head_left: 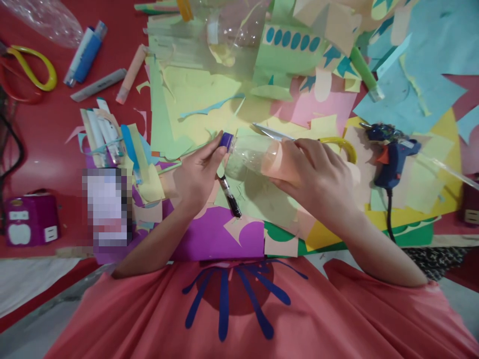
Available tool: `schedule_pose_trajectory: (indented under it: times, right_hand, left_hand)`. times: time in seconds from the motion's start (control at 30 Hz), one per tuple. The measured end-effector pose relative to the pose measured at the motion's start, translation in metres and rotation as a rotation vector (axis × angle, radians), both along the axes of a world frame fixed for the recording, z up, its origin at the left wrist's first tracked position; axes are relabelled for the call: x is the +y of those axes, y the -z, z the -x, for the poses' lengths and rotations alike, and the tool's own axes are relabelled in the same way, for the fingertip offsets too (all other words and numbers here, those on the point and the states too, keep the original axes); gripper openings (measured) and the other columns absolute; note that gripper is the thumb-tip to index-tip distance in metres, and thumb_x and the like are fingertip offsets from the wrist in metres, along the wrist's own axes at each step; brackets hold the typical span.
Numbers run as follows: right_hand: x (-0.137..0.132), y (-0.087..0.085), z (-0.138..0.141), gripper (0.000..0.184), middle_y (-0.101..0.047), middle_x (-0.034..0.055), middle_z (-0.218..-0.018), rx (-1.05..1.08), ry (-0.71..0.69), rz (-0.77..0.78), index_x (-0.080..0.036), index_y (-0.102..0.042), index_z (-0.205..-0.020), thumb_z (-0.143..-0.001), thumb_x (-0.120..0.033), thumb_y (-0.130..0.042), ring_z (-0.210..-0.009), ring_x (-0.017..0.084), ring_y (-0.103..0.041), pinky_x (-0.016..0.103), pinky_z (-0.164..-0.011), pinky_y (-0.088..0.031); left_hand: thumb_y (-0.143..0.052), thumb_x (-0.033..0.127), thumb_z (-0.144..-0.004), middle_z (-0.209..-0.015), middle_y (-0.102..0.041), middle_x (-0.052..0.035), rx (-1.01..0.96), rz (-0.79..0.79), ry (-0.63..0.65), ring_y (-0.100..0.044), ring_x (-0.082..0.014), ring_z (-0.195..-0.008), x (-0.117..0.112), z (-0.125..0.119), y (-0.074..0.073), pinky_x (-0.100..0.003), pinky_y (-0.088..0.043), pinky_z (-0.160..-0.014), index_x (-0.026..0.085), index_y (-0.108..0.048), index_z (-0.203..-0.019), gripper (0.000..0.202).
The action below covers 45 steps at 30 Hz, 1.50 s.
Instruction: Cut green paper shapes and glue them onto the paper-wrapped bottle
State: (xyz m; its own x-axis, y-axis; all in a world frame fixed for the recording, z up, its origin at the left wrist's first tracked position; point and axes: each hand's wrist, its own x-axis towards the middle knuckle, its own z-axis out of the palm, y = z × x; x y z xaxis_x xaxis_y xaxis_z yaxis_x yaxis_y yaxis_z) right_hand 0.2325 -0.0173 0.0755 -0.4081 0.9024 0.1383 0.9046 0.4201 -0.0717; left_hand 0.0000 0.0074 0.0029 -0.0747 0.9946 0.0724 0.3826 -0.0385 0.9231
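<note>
A clear plastic bottle lies sideways between my hands, its neck toward the left. My left hand is closed, with thumb and fingers pinching the purple cap at the bottle's neck. Around the bottle's wide end wraps my right hand, where a peach-coloured patch shows by the fingers. Just behind the bottle are scissors with yellow handles, partly hidden by my right hand. A black pen lies below the neck on pale paper.
A blue glue gun rests at the right, its cord running toward the front edge. Markers, a blurred phone-like object and a purple box are at the left. Coloured paper sheets and cutouts cover the middle.
</note>
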Motion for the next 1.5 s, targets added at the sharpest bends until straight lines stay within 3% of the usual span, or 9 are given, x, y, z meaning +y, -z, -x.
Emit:
schedule_pose_trajectory:
  times: [0.3,0.5,0.67,0.77,0.87,1.07,1.2,1.33,1.5]
  right_hand:
    - [0.045,-0.005,-0.034,0.043,-0.067,0.0121,-0.130,-0.057,-0.187,-0.095,-0.019,-0.053,-0.135,-0.093,-0.023,-0.064,-0.128,0.035,-0.058,0.059,-0.111,-0.046]
    - [0.072,-0.009,-0.040,0.049,-0.055,0.0144,-0.148,-0.102,-0.322,0.013,-0.019,-0.052,-0.138,-0.091,-0.019,-0.067,-0.138,0.039,-0.048,0.061,-0.110,-0.047]
    - [0.071,-0.009,-0.034,0.052,-0.058,0.0105,-0.145,-0.056,-0.395,0.083,-0.023,-0.052,-0.140,-0.091,-0.013,-0.063,-0.139,0.038,-0.048,0.063,-0.111,-0.046]
    - [0.066,-0.009,-0.028,0.054,-0.059,0.0081,-0.144,-0.023,-0.460,0.124,-0.023,-0.057,-0.137,-0.088,0.000,-0.052,-0.141,0.036,-0.046,0.061,-0.114,-0.045]
    - [0.061,-0.007,-0.022,0.060,-0.057,0.0046,-0.147,0.006,-0.495,0.158,-0.025,-0.063,-0.128,-0.081,0.008,-0.045,-0.145,0.033,-0.044,0.057,-0.119,-0.041]
    - [0.052,0.002,-0.004,0.064,-0.048,-0.0016,-0.157,0.140,-0.614,0.184,-0.031,-0.060,-0.130,-0.079,0.004,-0.042,-0.152,0.027,-0.035,0.061,-0.119,-0.038]
    - [0.047,0.009,-0.004,0.053,-0.053,0.0032,-0.152,0.275,-0.317,0.065,-0.031,-0.055,-0.134,-0.089,-0.005,-0.043,-0.148,0.025,-0.041,0.055,-0.119,-0.041]
    - [0.042,0.028,-0.017,0.035,-0.069,0.0096,-0.123,0.256,0.037,0.033,-0.027,-0.060,-0.124,-0.090,-0.020,-0.055,-0.117,0.031,-0.063,0.053,-0.101,-0.053]
    - [0.041,0.055,-0.031,0.019,-0.071,0.0102,-0.101,0.169,0.158,0.091,-0.023,-0.065,-0.106,-0.091,-0.023,-0.053,-0.098,0.030,-0.064,0.046,-0.083,-0.056]
  left_hand:
    - [-0.052,0.066,-0.091,-0.100,-0.073,-0.0038,-0.092,-0.028,0.242,-0.073,-0.0176,-0.091,0.002,-0.003,-0.005,-0.030,-0.059,-0.076,0.029,-0.046,-0.137,0.060]
    - [-0.050,0.071,-0.089,-0.094,-0.074,-0.0049,0.074,-0.043,0.393,-0.074,-0.0203,-0.090,0.001,0.002,-0.013,-0.034,-0.058,-0.080,0.023,-0.064,-0.103,0.052]
    - [-0.045,0.082,-0.084,-0.074,-0.072,-0.0013,0.033,-0.050,0.411,-0.074,-0.0212,-0.087,-0.002,0.003,-0.013,-0.030,-0.056,-0.071,0.023,-0.057,-0.130,0.076]
    - [-0.030,0.076,-0.094,-0.072,-0.073,-0.0022,0.032,-0.159,0.563,-0.070,-0.0160,-0.068,-0.001,0.004,-0.016,-0.028,-0.052,-0.063,0.022,-0.070,-0.108,0.069]
    - [-0.032,0.067,-0.098,-0.066,-0.072,-0.0020,0.040,-0.268,0.642,-0.065,-0.0123,-0.056,0.001,0.004,-0.019,-0.025,-0.050,-0.057,0.020,-0.070,-0.087,0.061]
    - [-0.061,0.038,-0.093,-0.070,-0.069,0.0007,0.165,-0.462,0.549,-0.063,-0.0108,-0.058,0.000,0.000,-0.016,-0.022,-0.050,-0.058,0.019,-0.065,-0.096,0.019]
    - [-0.063,0.035,-0.092,-0.088,-0.064,-0.0022,0.228,-0.595,0.454,-0.061,-0.0116,-0.071,0.000,-0.003,-0.011,-0.023,-0.051,-0.061,0.023,-0.065,-0.114,0.026]
    - [-0.055,0.037,-0.097,-0.103,-0.057,-0.0050,0.321,-0.563,0.460,-0.059,-0.0118,-0.081,-0.001,-0.002,-0.007,-0.024,-0.055,-0.066,0.031,-0.068,-0.124,0.031]
    - [-0.056,0.054,-0.094,-0.117,-0.054,-0.0068,0.377,-0.495,0.463,-0.063,-0.0122,-0.083,0.000,0.002,-0.005,-0.029,-0.060,-0.075,0.032,-0.062,-0.133,0.045]
